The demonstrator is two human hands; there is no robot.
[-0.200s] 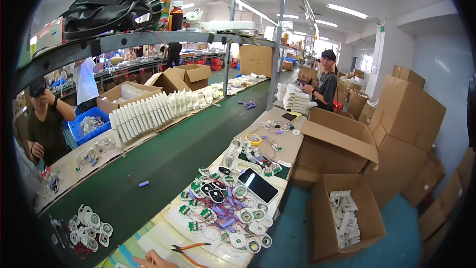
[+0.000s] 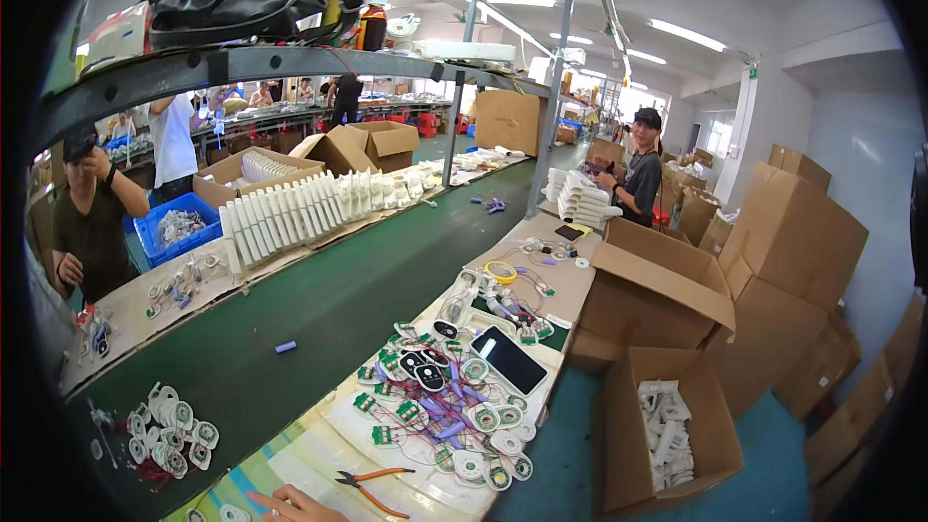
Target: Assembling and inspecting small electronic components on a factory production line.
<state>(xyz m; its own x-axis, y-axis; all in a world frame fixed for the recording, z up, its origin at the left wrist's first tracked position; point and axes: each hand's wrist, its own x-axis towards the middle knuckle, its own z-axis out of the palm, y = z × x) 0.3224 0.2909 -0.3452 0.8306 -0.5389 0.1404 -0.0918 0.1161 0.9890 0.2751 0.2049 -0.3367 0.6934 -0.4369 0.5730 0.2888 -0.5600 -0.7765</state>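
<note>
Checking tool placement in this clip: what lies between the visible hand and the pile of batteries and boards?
Orange-handled pliers lie between the hand and the pile, shown in the head view.

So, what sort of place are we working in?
Probably an electronics assembly workshop: a long green belt, a heap of wired circuit boards and purple cylinders beside it, and an open cardboard box of white parts.

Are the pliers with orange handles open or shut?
Open: the pliers have their two orange handles spread apart in a V. Their tips are too small to tell how far they part.
</note>
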